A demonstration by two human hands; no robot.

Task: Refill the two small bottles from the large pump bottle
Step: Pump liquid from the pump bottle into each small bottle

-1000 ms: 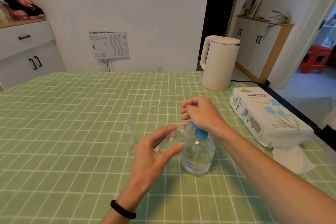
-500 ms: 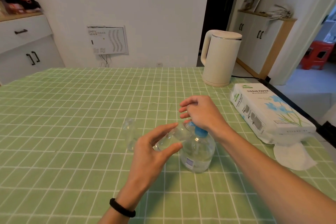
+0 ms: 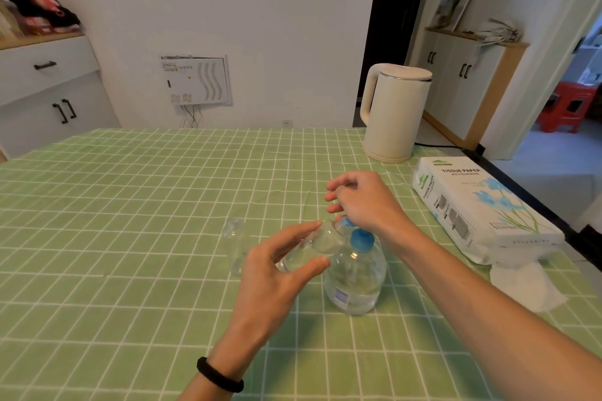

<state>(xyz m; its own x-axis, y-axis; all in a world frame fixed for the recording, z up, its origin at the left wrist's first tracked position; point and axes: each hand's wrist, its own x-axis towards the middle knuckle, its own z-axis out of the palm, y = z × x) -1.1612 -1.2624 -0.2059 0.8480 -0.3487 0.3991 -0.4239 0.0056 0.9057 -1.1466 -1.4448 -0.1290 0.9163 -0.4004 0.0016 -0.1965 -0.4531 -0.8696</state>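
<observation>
The large clear pump bottle (image 3: 355,277) with a blue collar and pump stands on the green checked tablecloth (image 3: 130,238). My right hand (image 3: 365,202) lies on top of its pump head, fingers loose and apart. My left hand (image 3: 277,273) holds one small clear bottle (image 3: 312,249) tilted, its mouth up against the blue nozzle. The second small bottle (image 3: 235,247) stands upright and uncapped just left of my left hand. Whether liquid is flowing I cannot tell.
A white electric kettle (image 3: 392,114) stands at the back right with its cord running off the table. A tissue paper pack (image 3: 479,208) lies along the right edge, a loose tissue (image 3: 521,286) in front of it. White cabinets stand behind.
Both hands stay at the pump bottle. The fingers of my right hand have spread a little. The small bottle remains tilted at the nozzle.
</observation>
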